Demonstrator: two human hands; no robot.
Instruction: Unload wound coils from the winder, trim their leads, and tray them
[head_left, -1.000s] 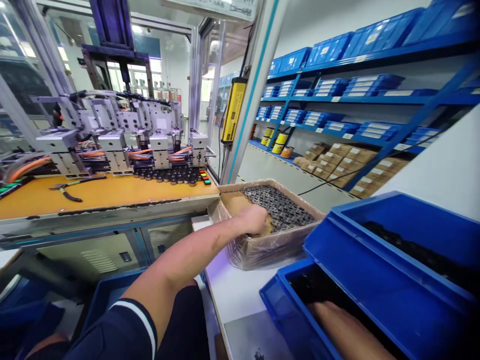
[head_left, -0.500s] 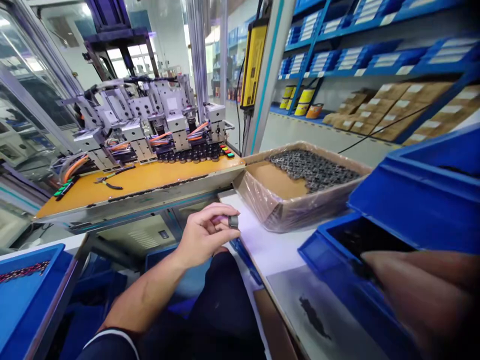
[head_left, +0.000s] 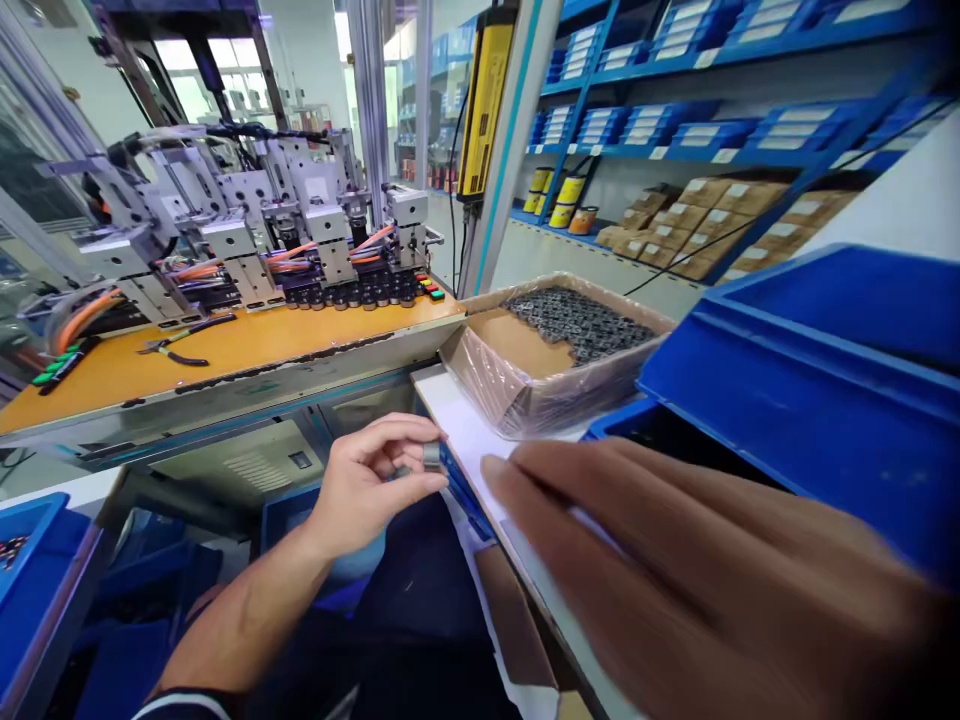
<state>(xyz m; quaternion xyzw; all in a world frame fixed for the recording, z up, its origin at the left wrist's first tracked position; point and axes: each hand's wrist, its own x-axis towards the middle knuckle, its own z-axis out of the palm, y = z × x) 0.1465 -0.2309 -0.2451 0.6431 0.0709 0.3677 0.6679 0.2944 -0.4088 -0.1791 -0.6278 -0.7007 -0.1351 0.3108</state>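
Note:
My left hand pinches a small grey metal cylinder between thumb and fingers, close to the edge of the white worktop. Large and blurred in the foreground, my right hand is over the worktop, its fingertips pointing toward the cylinder but apart from it. The blur hides whether anything is between its fingers. Behind it, a blue bin with a dark inside is partly covered by the hand.
A plastic-lined carton of dark parts stands on the worktop. Pliers and a row of black round parts are on the orange bench, before a machine fixture. Another blue bin slants at right.
My right hand has moved left from the dark blue bin toward my left hand. My left hand still holds the cylinder. The camera view has turned somewhat to the right.

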